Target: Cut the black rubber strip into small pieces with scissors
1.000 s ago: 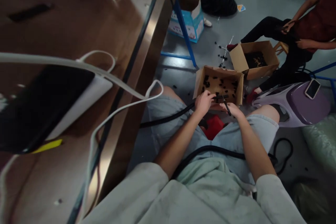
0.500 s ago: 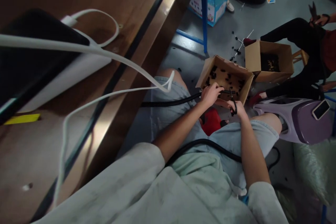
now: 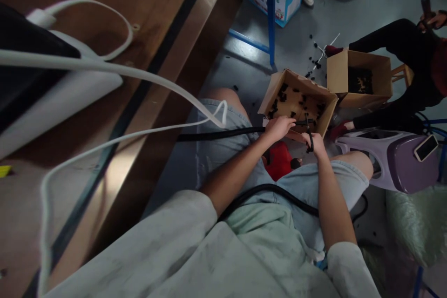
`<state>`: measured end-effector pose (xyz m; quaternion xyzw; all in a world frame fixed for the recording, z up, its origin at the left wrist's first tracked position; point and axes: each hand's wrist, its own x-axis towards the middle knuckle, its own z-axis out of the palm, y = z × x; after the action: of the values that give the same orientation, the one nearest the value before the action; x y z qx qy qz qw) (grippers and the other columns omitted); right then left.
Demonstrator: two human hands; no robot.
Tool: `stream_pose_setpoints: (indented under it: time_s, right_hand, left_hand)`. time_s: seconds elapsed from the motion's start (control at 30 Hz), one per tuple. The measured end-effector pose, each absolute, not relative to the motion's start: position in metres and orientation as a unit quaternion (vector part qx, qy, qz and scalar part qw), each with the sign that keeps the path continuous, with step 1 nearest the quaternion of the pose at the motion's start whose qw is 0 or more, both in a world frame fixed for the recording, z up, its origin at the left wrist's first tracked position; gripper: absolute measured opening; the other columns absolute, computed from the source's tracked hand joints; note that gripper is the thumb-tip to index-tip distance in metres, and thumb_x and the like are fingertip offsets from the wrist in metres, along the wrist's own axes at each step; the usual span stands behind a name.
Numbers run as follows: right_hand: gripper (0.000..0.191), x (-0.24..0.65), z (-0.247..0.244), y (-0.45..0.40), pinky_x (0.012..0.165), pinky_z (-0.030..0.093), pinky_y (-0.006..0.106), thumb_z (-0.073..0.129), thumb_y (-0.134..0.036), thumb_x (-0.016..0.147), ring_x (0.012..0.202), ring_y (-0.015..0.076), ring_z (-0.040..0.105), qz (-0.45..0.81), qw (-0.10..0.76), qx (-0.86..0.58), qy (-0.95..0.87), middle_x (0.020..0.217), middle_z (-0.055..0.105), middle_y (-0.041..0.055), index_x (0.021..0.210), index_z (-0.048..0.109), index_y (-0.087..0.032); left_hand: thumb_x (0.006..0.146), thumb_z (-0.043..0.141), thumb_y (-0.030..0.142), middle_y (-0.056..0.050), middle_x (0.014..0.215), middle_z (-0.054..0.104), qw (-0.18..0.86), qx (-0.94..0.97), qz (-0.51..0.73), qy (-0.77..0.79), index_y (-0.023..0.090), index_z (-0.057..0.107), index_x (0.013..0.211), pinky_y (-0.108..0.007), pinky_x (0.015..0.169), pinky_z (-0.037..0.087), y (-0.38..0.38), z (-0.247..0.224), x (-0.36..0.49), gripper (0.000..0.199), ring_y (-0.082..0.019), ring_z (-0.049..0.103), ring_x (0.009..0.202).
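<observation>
My left hand (image 3: pixel 280 127) is closed around a long black tube (image 3: pixel 223 135), whose end sticks out past my fingers toward the right. In my right hand (image 3: pixel 316 143) is a pair of black-handled scissors (image 3: pixel 309 138), fingers wrapped around the handles. The blades point up the view and cross the tube's end; whether they are open or closed is too small to tell. Just beyond both hands is an open cardboard box (image 3: pixel 330 118) with several short black pieces inside. Another stretch of black tube lies across my lap.
A table edge (image 3: pixel 167 84) with white cables runs along my left. Beyond the box stands a second carton (image 3: pixel 337 74), where a co-worker's hand (image 3: pixel 436 19) holds scissors. A purple stool (image 3: pixel 415 167) bearing a phone (image 3: pixel 426 147) is at my right. Black bits lie on the floor.
My view has shifted slightly, so the table and cables sit farther left. My left hand is a little lower on the tube, its fingers flatter; the scissors stay at the tube's end.
</observation>
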<state>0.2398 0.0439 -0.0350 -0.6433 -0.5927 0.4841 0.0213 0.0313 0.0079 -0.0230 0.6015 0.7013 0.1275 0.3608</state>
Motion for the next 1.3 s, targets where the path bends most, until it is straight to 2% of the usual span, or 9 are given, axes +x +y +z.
stream_pose_setpoints:
  time_s: [0.13, 0.23, 0.43, 0.63, 0.77, 0.93, 1.1, 1.17, 1.3]
  right_hand:
    - [0.041, 0.242, -0.038, 0.045, 0.059, 0.038, 0.027, 0.059, -0.057, 0.078, 0.063, 0.0192, 0.056, 0.416, 0.018, -0.627, -0.658, 0.056, 0.054, 0.0013, 0.063, 0.062, -0.019]
    - [0.046, 0.241, -0.039, 0.044, 0.061, 0.039, 0.028, 0.057, -0.062, 0.081, 0.064, 0.0198, 0.056, 0.421, 0.005, -0.629, -0.654, 0.060, 0.057, 0.0023, 0.067, 0.064, -0.019]
    - [0.057, 0.239, -0.038, 0.042, 0.054, 0.040, 0.026, 0.053, -0.076, 0.084, 0.059, 0.0180, 0.056, 0.525, 0.011, -0.598, -0.605, 0.061, 0.057, 0.0012, 0.079, 0.062, -0.021]
    - [0.054, 0.244, -0.036, 0.043, 0.048, 0.038, 0.026, 0.062, -0.071, 0.082, 0.047, 0.0159, 0.052, 0.514, -0.011, -0.627, -0.586, 0.051, 0.053, 0.0000, 0.067, 0.060, -0.020]
    - [0.054, 0.241, -0.032, 0.042, 0.048, 0.037, 0.025, 0.063, -0.072, 0.082, 0.049, 0.0152, 0.054, 0.504, -0.002, -0.625, -0.596, 0.052, 0.053, -0.0009, 0.068, 0.060, -0.020]
    - [0.058, 0.234, -0.028, 0.041, 0.049, 0.040, 0.024, 0.058, -0.078, 0.084, 0.055, 0.0155, 0.060, 0.551, 0.036, -0.613, -0.565, 0.066, 0.059, 0.0001, 0.080, 0.060, -0.020]
    - [0.065, 0.241, -0.031, 0.044, 0.048, 0.036, 0.026, 0.059, -0.084, 0.080, 0.048, 0.0145, 0.050, 0.513, 0.018, -0.626, -0.587, 0.052, 0.051, -0.0011, 0.064, 0.056, -0.021]
    - [0.065, 0.241, -0.034, 0.045, 0.047, 0.035, 0.026, 0.060, -0.084, 0.079, 0.048, 0.0139, 0.049, 0.509, 0.024, -0.629, -0.586, 0.051, 0.049, -0.0020, 0.062, 0.054, -0.022]
    - [0.063, 0.236, -0.036, 0.043, 0.052, 0.041, 0.023, 0.060, -0.084, 0.078, 0.059, 0.0149, 0.060, 0.553, 0.072, -0.603, -0.571, 0.065, 0.055, -0.0014, 0.073, 0.054, -0.021]
  left_hand:
    - [0.106, 0.046, 0.039, -0.007, 0.115, 0.079, 0.379, 0.604, 0.120, 0.691, 0.031, 0.076, 0.125, -0.031, 0.082, 0.048, 0.008, -0.025, 0.031, 0.036, -0.025, 0.073, 0.104]
    - [0.107, 0.043, 0.039, -0.007, 0.108, 0.081, 0.386, 0.602, 0.109, 0.691, 0.032, 0.077, 0.121, -0.031, 0.077, 0.047, 0.008, -0.026, 0.030, 0.038, -0.025, 0.074, 0.098]
    - [0.101, 0.058, 0.035, -0.005, 0.118, 0.077, 0.352, 0.606, 0.173, 0.692, 0.030, 0.079, 0.120, -0.029, 0.085, 0.048, 0.010, -0.030, 0.025, 0.028, -0.023, 0.070, 0.107]
    - [0.097, 0.067, 0.033, -0.006, 0.119, 0.072, 0.322, 0.594, 0.203, 0.708, 0.027, 0.077, 0.122, -0.031, 0.097, 0.047, 0.012, -0.034, 0.024, 0.028, -0.023, 0.066, 0.112]
    - [0.097, 0.067, 0.030, -0.006, 0.119, 0.071, 0.316, 0.598, 0.201, 0.709, 0.028, 0.076, 0.123, -0.031, 0.098, 0.046, 0.012, -0.029, 0.026, 0.028, -0.023, 0.065, 0.112]
    - [0.098, 0.065, 0.029, -0.006, 0.121, 0.070, 0.324, 0.600, 0.196, 0.705, 0.029, 0.075, 0.126, -0.032, 0.098, 0.047, 0.011, -0.021, 0.027, 0.030, -0.024, 0.065, 0.113]
    - [0.097, 0.066, 0.027, -0.007, 0.120, 0.071, 0.324, 0.593, 0.194, 0.711, 0.027, 0.075, 0.126, -0.032, 0.097, 0.047, 0.011, -0.018, 0.026, 0.031, -0.024, 0.066, 0.113]
    - [0.097, 0.065, 0.027, -0.007, 0.121, 0.070, 0.328, 0.589, 0.186, 0.715, 0.027, 0.075, 0.127, -0.032, 0.096, 0.048, 0.012, -0.017, 0.027, 0.031, -0.024, 0.066, 0.113]
    - [0.099, 0.064, 0.027, -0.006, 0.120, 0.072, 0.336, 0.580, 0.190, 0.717, 0.027, 0.075, 0.126, -0.030, 0.095, 0.048, 0.012, -0.015, 0.029, 0.030, -0.023, 0.067, 0.113]
